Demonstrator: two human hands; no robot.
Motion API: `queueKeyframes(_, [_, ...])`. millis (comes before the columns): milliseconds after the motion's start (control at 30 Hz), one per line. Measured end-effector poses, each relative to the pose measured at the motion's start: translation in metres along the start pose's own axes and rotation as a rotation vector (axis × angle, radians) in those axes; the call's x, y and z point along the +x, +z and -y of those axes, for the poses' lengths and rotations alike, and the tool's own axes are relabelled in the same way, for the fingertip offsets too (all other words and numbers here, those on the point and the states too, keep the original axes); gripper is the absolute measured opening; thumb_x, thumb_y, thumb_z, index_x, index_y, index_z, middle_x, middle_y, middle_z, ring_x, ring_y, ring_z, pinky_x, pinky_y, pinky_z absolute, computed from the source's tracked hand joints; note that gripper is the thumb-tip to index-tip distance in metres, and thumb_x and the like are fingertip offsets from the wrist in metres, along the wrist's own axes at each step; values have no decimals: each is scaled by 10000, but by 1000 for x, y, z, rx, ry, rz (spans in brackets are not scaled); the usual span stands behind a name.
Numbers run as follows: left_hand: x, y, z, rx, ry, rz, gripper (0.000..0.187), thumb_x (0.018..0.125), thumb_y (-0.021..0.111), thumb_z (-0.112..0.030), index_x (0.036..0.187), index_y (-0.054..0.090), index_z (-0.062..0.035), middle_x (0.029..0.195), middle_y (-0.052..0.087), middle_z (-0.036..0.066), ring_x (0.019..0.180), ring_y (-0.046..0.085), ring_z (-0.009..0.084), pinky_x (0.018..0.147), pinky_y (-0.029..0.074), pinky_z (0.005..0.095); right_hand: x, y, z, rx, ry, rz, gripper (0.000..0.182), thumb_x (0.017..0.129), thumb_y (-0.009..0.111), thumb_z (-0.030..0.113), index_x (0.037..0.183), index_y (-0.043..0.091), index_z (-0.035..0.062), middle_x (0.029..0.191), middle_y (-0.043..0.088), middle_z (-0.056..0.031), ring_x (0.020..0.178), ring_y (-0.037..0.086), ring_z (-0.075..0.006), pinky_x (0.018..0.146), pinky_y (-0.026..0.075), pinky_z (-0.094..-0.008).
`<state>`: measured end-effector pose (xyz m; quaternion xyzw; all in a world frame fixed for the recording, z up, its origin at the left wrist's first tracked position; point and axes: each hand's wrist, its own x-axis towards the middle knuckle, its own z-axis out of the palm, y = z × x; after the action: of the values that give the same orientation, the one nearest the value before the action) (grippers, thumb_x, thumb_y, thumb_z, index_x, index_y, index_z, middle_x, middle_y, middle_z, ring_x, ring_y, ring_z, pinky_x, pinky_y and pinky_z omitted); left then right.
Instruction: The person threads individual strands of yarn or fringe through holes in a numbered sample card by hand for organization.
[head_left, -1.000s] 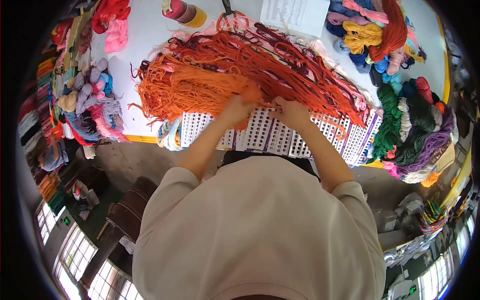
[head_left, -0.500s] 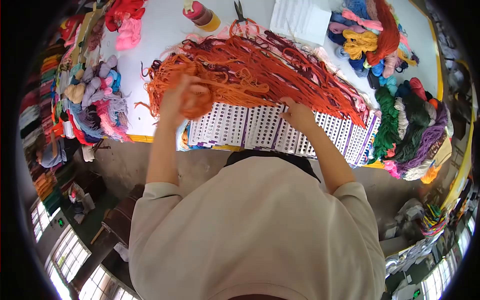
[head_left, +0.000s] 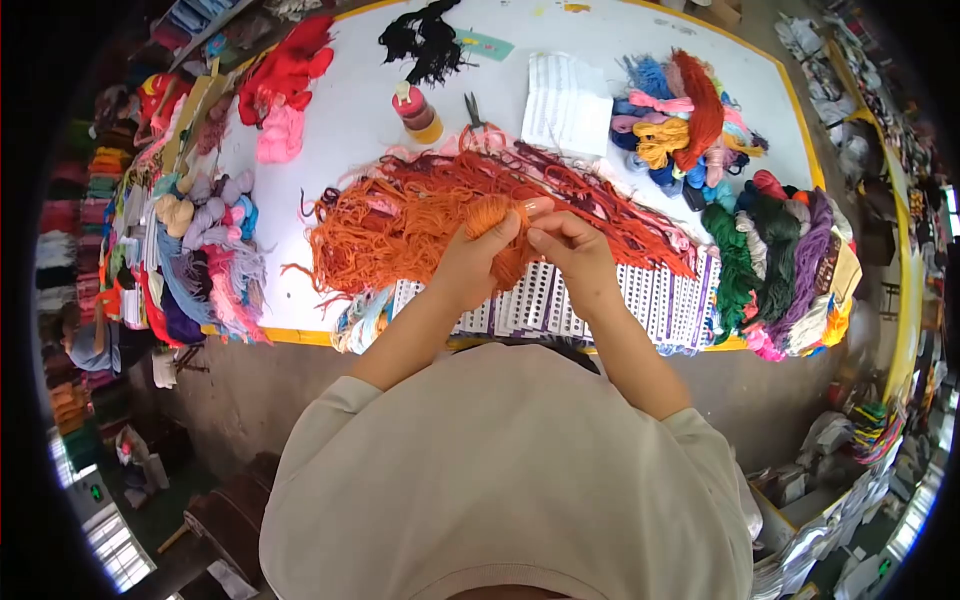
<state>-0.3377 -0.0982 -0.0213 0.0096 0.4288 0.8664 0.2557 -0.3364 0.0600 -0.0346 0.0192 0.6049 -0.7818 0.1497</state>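
My left hand is wrapped round a bundle of orange yarn, raised over the front of the table. Close beside it, my right hand pinches at the edge of the same bundle with thumb and fingertips; the exact strand is too small to make out. Beneath and behind both hands spreads a heap of loose orange, red and dark maroon strands. Under its front edge lie white cards with rows of holes and purple edges, partly covered by the yarn and my hands.
Scissors, a red-and-yellow thread cone and a printed sheet lie behind the heap. Coloured skeins pile up at left and right. Black yarn is at the back of the white table.
My left hand has moved right with the orange yarn, meeting my right hand. My right hand has left the cards and now pinches the bundle. The camera view has shifted.
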Motion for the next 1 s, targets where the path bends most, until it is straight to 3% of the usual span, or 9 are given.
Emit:
queueKeyframes(100, [-6,1,-1,-74,25,-68,472,1002,426,-326,1316,475,23,1311,524,125,1176,523,203,984,438,375,-12,8,10,137,16,-28,81,879,648,106,920,645,37,804,629,-8,722,560,-72,677,437,-218])
queueKeyframes(367, [-13,-1,1,101,157,-147,250,971,518,-175,1078,599,36,1125,620,161,991,624,219,856,535,363,-24,14,6,311,51,-65,65,889,640,115,919,653,58,787,632,10,653,516,-61,625,423,-217])
queueKeyframes(467, [-15,6,0,156,180,-135,219,947,554,-141,1061,618,35,1081,647,131,940,623,167,820,519,302,-26,14,7,359,56,-58,67,898,627,116,928,652,62,792,642,4,676,544,-66,630,431,-217])
queueKeyframes(667, [-15,6,3,10,123,-132,205,932,561,-101,1053,611,57,1031,652,122,908,625,163,789,526,296,-30,15,9,402,52,-42,74,907,614,118,948,642,63,804,653,-4,710,579,-73,637,441,-211])
queueKeyframes(933, [-14,8,1,68,163,-117,191,935,556,-93,1051,612,48,1055,640,142,924,624,179,814,526,312,-29,9,0,371,58,-43,70,922,600,136,955,630,82,833,649,-6,707,576,-67,634,445,-211])
queueKeyframes(1000, [-13,5,2,8,160,-116,199,940,557,-107,1055,612,45,1079,632,153,939,622,187,820,528,321,-29,6,4,667,91,1,72,930,588,141,975,610,89,847,637,0,698,563,-63,629,443,-214])
